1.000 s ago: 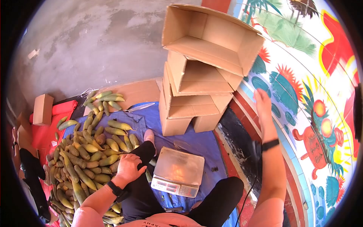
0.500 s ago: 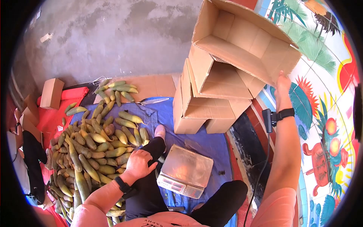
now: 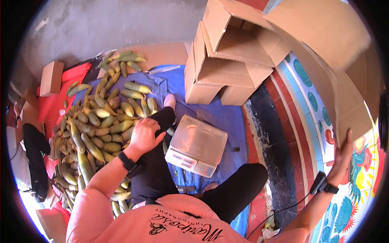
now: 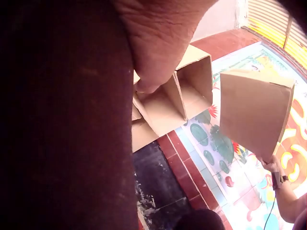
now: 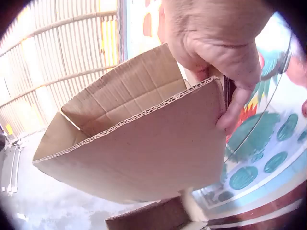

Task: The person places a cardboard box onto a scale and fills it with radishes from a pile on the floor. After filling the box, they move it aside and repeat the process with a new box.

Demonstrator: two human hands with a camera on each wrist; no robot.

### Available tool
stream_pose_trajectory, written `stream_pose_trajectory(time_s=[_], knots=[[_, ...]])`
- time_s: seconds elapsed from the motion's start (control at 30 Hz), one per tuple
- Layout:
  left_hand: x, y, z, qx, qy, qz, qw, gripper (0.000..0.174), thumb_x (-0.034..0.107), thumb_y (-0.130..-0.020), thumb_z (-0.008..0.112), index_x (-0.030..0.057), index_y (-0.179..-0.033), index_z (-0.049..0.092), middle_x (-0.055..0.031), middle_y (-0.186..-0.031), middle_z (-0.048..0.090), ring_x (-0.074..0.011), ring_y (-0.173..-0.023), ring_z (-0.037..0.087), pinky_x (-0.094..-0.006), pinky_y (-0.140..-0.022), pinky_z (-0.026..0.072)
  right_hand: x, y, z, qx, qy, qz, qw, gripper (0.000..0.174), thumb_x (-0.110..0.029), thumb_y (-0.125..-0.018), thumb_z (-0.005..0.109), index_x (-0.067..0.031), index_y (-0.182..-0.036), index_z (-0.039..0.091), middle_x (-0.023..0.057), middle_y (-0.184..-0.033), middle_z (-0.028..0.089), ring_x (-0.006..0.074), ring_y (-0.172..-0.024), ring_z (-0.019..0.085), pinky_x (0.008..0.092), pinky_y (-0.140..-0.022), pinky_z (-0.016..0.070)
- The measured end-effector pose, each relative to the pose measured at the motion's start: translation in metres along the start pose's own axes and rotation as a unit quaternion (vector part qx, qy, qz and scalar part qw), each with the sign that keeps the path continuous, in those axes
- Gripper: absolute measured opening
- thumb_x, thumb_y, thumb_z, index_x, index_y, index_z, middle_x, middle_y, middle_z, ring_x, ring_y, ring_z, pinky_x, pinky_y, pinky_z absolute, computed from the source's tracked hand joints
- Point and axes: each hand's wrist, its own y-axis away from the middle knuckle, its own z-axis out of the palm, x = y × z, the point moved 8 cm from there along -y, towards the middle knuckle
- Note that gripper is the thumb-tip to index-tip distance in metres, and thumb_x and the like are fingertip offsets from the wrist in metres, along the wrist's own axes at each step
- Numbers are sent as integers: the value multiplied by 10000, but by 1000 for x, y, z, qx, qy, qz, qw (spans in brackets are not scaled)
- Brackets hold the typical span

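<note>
Right fingers (image 3: 347, 148) curled round cardboard box (image 5: 144, 153), left fingers (image 3: 147, 124) loose on knee (image 3: 165, 117), "Mariposa PHOTOGRAPHY" across pink shirt (image 3: 174, 206)

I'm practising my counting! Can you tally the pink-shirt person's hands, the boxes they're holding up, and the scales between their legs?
Hands (left hand, right hand): 2
Held cardboard box: 1
Digital weighing scale: 1
Total: 4

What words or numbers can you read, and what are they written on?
"Mariposa": on the pink shirt.
"PHOTOGRAPHY": on the same shirt, in smaller letters.
The markings on the weighing scale are too small to read.
I can see no writing on the lifted cardboard box.
</note>
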Motion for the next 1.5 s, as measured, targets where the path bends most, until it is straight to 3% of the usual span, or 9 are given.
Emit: stream_pose_trajectory(time_s=[0.17, 0.33, 0.77, 1.03, 1.13, 1.2, 1.3, 1.43, 1.5], knots=[[-1, 0, 4, -19, -13, -6, 1000, 226, 284, -744, 668, 67, -790, 629, -81, -930, 619, -268, -924, 563, -394, -832, 433, 3, 63, -94, 47, 67, -16, 996, 616, -356, -880, 594, -28, -1346, 360, 115, -1269, 510, 238, -1104, 539, 374, -840, 507], [3, 1, 3, -11, -14, -1, 1000, 231, 284, -750, 663, 66, -822, 641, -76, -955, 618, -268, -953, 560, -390, -864, 423, 31, 112, -85, 57, 111, 51, 991, 617, -343, -869, 617, 7, -1321, 383, 121, -1253, 521, 232, -1112, 530, 373, -902, 467], [-5, 6, 0, 6, -12, -13, 1000, 213, 264, -747, 666, 62, -800, 626, -74, -939, 622, -269, -944, 563, -393, -858, 429, 189, 124, 78, -206, 252, 208, 922, 408, -228, -896, 549, 60, -1182, 514, 125, -1024, 622, 215, -882, 623, 330, -699, 535], [-11, 7, 2, 10, -10, -15, 1000, 197, 258, -758, 662, 69, -799, 627, -72, -964, 629, -263, -955, 563, -391, -852, 433, 268, 113, 113, -264, 268, 248, 893, 391, -203, -891, 553, 74, -1167, 545, 108, -1070, 621, 185, -978, 580, 300, -892, 403], [-12, 6, 3, 8, -12, -18, 1000, 195, 259, -762, 658, 70, -797, 626, -70, -963, 629, -260, -958, 563, -391, -847, 435, 269, 118, 138, -302, 266, 240, 884, 425, -226, -891, 553, 61, -1202, 513, 122, -1094, 606, 224, -973, 590, 368, -832, 476], [-11, 6, 3, 7, -14, -19, 1000, 194, 259, -763, 656, 71, -796, 626, -68, -961, 629, -259, -959, 563, -391, -845, 436, 263, 132, 146, -264, 322, 344, 841, 459, -269, -888, 556, 46, -1215, 481, 143, -1104, 586, 286, -965, 595, 464, -712, 541], [-11, 6, 3, 5, -17, -19, 1000, 191, 257, -762, 655, 70, -793, 625, -65, -958, 630, -259, -959, 563, -391, -840, 437, 276, 121, 148, -259, 361, 299, 845, 459, -307, -885, 557, 36, -1180, 479, 169, -1088, 572, 334, -942, 598, 521, -607, 556], [-10, 5, 2, 7, -10, -22, 1000, 209, 270, -758, 657, 63, -785, 632, -64, -931, 626, -256, -952, 565, -391, -852, 431, 288, 112, 147, -254, 380, 312, 833, 434, -307, -885, 556, 38, -1140, 491, 180, -1088, 565, 334, -927, 602, 510, -637, 558], [-9, 4, 2, 2, -12, -23, 1000, 190, 253, -759, 656, 68, -790, 626, -61, -957, 631, -254, -956, 565, -390, -833, 438, 295, 109, 146, -269, 402, 323, 814, 524, -345, -884, 554, 24, -1227, 411, 177, -1241, 475, 338, -1095, 511, 507, -645, 558]])
